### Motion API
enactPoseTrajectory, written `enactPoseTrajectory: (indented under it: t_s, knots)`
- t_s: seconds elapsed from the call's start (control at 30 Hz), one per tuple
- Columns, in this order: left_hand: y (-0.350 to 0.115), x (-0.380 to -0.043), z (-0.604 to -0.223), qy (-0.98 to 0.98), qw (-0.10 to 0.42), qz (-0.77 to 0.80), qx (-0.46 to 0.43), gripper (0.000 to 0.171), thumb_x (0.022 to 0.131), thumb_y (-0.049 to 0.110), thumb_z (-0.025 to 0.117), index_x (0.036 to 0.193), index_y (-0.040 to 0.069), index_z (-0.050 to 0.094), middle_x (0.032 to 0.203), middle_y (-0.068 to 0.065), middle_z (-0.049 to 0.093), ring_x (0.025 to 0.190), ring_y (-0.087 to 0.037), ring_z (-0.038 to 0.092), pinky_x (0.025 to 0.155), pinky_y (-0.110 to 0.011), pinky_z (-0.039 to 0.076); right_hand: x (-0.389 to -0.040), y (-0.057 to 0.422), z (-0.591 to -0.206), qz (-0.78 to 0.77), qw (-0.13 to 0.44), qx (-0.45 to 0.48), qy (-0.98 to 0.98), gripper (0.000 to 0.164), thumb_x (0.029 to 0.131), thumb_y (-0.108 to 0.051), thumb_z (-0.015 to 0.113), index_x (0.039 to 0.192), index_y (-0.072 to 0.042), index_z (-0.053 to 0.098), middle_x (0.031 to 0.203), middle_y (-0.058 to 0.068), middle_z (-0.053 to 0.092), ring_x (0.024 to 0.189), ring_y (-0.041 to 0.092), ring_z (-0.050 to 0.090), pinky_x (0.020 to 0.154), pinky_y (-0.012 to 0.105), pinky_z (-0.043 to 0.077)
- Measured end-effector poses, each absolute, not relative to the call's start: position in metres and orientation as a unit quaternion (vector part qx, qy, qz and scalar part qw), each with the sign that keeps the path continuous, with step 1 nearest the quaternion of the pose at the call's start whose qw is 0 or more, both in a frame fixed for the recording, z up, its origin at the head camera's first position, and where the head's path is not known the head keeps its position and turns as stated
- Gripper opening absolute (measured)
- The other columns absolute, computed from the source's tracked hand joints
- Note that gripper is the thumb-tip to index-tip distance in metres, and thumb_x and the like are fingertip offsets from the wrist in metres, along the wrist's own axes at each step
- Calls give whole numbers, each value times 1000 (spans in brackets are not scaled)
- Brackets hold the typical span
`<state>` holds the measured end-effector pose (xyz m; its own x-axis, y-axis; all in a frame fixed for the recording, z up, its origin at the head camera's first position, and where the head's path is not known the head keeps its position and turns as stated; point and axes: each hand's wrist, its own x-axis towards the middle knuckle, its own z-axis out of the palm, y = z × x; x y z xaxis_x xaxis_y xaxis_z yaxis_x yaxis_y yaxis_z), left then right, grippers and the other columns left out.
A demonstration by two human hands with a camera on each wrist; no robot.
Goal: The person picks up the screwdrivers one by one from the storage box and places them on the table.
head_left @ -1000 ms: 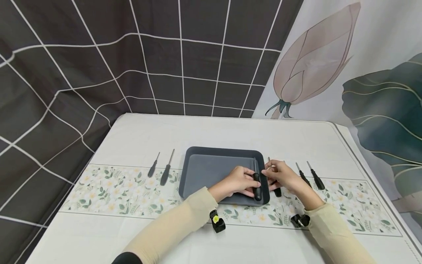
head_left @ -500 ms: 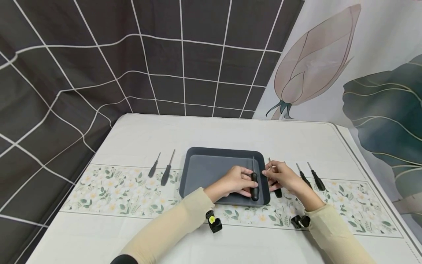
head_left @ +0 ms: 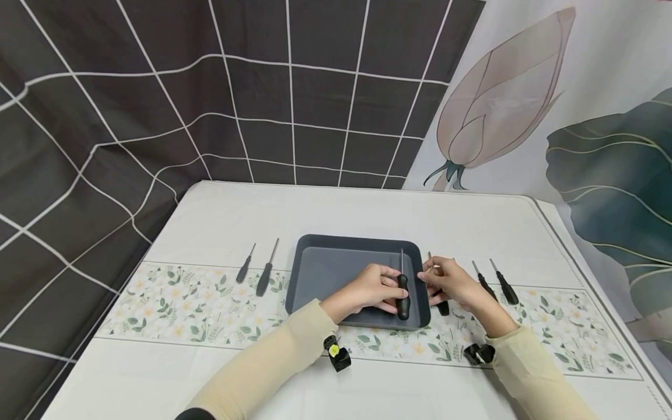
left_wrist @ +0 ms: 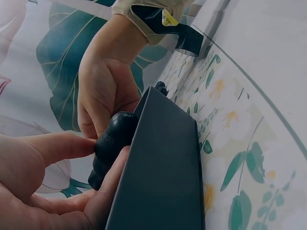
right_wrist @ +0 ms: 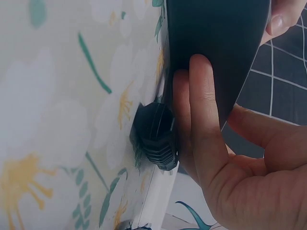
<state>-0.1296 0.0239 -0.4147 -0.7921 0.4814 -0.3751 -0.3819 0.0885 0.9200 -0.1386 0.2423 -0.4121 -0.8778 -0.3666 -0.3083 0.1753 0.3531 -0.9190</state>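
Note:
A black-handled screwdriver [head_left: 402,297] lies lengthwise along the right side of a dark grey rectangular tray [head_left: 325,274], shaft pointing away. My left hand [head_left: 370,289] pinches its handle between thumb and fingers from the left; the left wrist view shows the bulbous handle [left_wrist: 112,143] just inside the wall. With the right hand [head_left: 446,279] I hold the tray's right wall, thumb at the rim and fingers along the outside [right_wrist: 204,96]. Partly hidden under that hand, another screwdriver lies on the cloth, its ridged black handle [right_wrist: 156,134] close beside the fingers.
Left of the tray lie two grey-handled screwdrivers, a short one [head_left: 243,271] and a longer one [head_left: 265,280]. Two black-handled ones, a nearer [head_left: 485,283] and a farther [head_left: 506,288], lie right of my right hand. A dark gridded curtain [head_left: 262,93] hangs behind the table.
My left hand has shifted slightly left inside the tray, bringing the screwdriver with it, a little away from the right wall. The right hand stays at the tray's edge.

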Motion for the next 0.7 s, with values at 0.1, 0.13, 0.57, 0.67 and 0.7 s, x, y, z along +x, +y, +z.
enactPoseTrajectory:
  t_s: [0.1, 0.13, 0.57, 0.67, 0.7]
  knots:
    - [22, -130, -414, 665, 321, 673, 39, 50, 89, -4, 71, 135, -9, 52, 104, -16, 66, 72, -28, 71, 67, -36, 64, -139, 242, -412, -566, 238, -61, 787, 24, 104, -3, 52, 118, 13, 42, 86, 17, 62, 67, 21, 67, 63, 39, 64]
    - [22, -130, -414, 666, 321, 673, 39, 50, 89, -4, 71, 135, -9, 52, 104, -16, 66, 71, -27, 71, 66, -36, 64, -139, 242, -412, -566, 238, -59, 787, 24, 104, -3, 52, 118, 13, 42, 86, 17, 62, 67, 21, 67, 63, 39, 64]
    - [10, -129, -406, 666, 320, 672, 49, 50, 89, -5, 70, 135, -9, 51, 105, -15, 64, 70, -24, 70, 67, -36, 64, -138, 242, -413, -570, 238, -57, 784, 24, 103, -4, 53, 118, 12, 42, 84, 14, 61, 66, 18, 66, 63, 39, 64]
    - [6, -129, -404, 669, 319, 670, 52, 50, 89, -5, 71, 136, -9, 52, 105, -15, 64, 69, -24, 70, 67, -36, 64, -138, 242, -413, -569, 239, -56, 785, 24, 103, -4, 53, 118, 12, 42, 84, 13, 61, 65, 18, 66, 63, 40, 64]
    - [5, -129, -403, 669, 319, 669, 53, 51, 89, -4, 71, 136, -9, 52, 106, -14, 64, 69, -23, 70, 67, -35, 64, -138, 243, -413, -569, 239, -56, 785, 25, 103, -4, 53, 118, 13, 42, 83, 12, 60, 65, 17, 66, 63, 40, 64]
